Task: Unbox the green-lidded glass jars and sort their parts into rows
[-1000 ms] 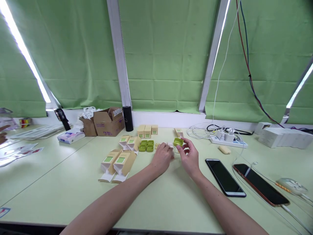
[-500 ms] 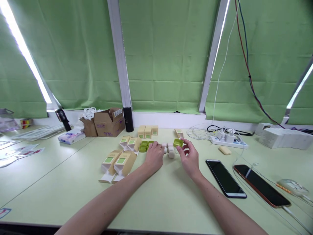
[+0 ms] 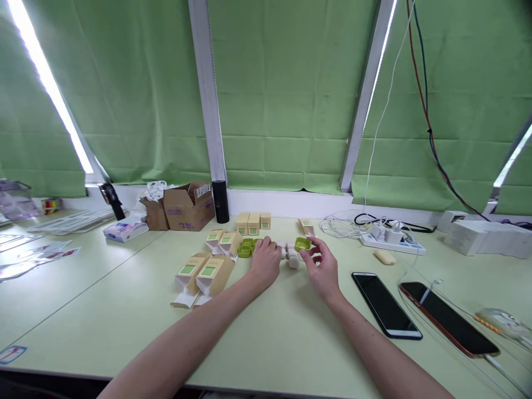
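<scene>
My right hand (image 3: 323, 269) pinches a small green square case (image 3: 302, 244) between thumb and fingers, its hollow side showing. Just left of it, my left hand (image 3: 266, 261) is curled downward over the table. Its fingertips are mostly hidden, so what they grip cannot be made out. Between the hands lie several small white rounded blocks (image 3: 293, 261). More green cases (image 3: 245, 251) rest against the left side of my left hand. Farther left are opened cardboard cartons (image 3: 215, 274) with green labels, lying on their sides.
Behind the hands stand small closed cartons (image 3: 253, 223). At the right lie two phones (image 3: 386, 303), cables, a beige oval object (image 3: 384, 257) and a power strip (image 3: 393, 243). At the back left are a cardboard box (image 3: 189, 209), a black cylinder (image 3: 220, 202) and a tissue pack (image 3: 125, 229).
The view has shifted slightly, moving most things a little to the right in the picture. My right hand still holds the green case; my left hand stays beside the white blocks.
</scene>
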A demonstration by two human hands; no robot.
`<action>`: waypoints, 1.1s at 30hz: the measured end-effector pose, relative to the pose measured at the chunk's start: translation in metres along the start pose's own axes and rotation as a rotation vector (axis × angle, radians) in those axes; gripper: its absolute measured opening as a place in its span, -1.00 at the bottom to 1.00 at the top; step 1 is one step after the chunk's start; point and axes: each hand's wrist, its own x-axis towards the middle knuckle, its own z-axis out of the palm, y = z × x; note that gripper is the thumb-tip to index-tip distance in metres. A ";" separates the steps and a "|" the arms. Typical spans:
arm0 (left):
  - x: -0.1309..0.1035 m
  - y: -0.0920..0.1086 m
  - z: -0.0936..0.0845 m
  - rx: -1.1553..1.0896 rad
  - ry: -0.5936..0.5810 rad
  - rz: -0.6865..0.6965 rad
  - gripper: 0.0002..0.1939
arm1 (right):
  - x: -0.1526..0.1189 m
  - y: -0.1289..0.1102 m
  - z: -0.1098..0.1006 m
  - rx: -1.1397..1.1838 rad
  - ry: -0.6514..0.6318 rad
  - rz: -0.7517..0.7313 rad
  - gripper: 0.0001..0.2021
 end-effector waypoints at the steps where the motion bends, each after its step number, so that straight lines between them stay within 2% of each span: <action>1: 0.000 0.000 0.000 0.004 -0.002 -0.001 -0.70 | 0.000 0.001 0.001 0.001 -0.005 -0.004 -0.51; 9: -0.005 0.001 -0.007 -0.008 -0.022 -0.039 -0.66 | -0.001 0.007 0.003 0.001 -0.020 -0.042 -0.55; 13: -0.007 0.000 -0.013 -0.054 0.008 -0.054 -0.68 | -0.001 0.009 0.004 0.025 -0.030 -0.053 -0.57; 17: -0.010 0.000 -0.024 -0.196 0.143 -0.056 -0.71 | -0.002 0.011 0.004 0.116 -0.070 -0.079 -0.58; 22: -0.025 0.004 -0.043 -0.359 0.343 0.002 -0.56 | -0.004 0.011 0.007 0.237 -0.150 -0.109 -0.59; 25: -0.036 0.006 -0.050 -0.407 0.419 0.052 -0.52 | -0.005 0.009 0.009 0.312 -0.199 -0.103 -0.60; 29: -0.046 0.006 -0.050 -0.430 0.481 0.104 -0.49 | -0.008 0.006 0.012 0.383 -0.250 -0.067 -0.61; 33: -0.048 0.002 -0.043 -0.445 0.525 0.130 -0.54 | -0.012 0.002 0.014 0.401 -0.282 -0.035 -0.61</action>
